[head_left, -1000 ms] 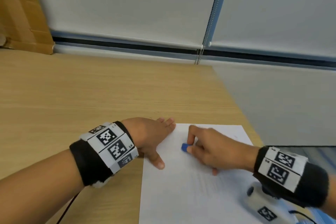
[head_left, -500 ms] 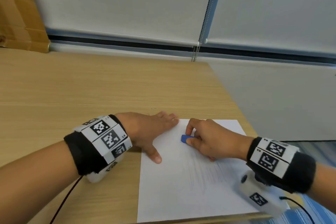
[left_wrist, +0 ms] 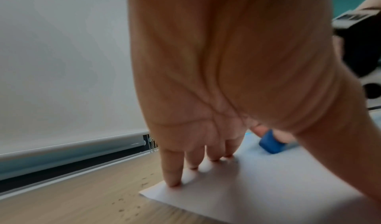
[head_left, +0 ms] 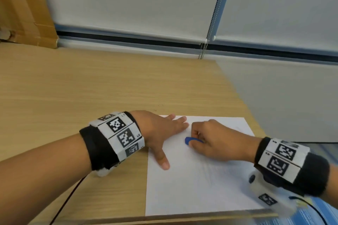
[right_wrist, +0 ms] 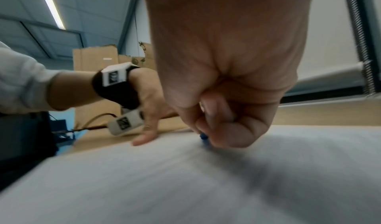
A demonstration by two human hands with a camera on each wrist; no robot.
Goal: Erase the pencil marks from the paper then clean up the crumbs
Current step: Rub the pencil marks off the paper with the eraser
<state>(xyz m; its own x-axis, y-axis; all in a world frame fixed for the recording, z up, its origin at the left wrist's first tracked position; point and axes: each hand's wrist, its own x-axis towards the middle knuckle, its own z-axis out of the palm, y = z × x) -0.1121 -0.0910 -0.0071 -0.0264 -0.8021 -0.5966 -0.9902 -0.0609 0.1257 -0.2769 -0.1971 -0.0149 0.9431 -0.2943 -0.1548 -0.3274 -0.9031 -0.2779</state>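
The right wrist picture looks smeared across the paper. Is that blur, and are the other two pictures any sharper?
Right wrist view: yes, motion blur streaks the paper, and the blue eraser is only a sliver under the right hand. Left wrist view: the left hand is soft, the eraser clearer. Head view: sharpest, though straight edges bow and the near corner smears.

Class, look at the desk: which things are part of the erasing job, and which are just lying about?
Part of the job:
paper
blue eraser, pinched by the right hand
left hand, pressing the paper flat
crumbs

Lying about:
cardboard box
blind chain
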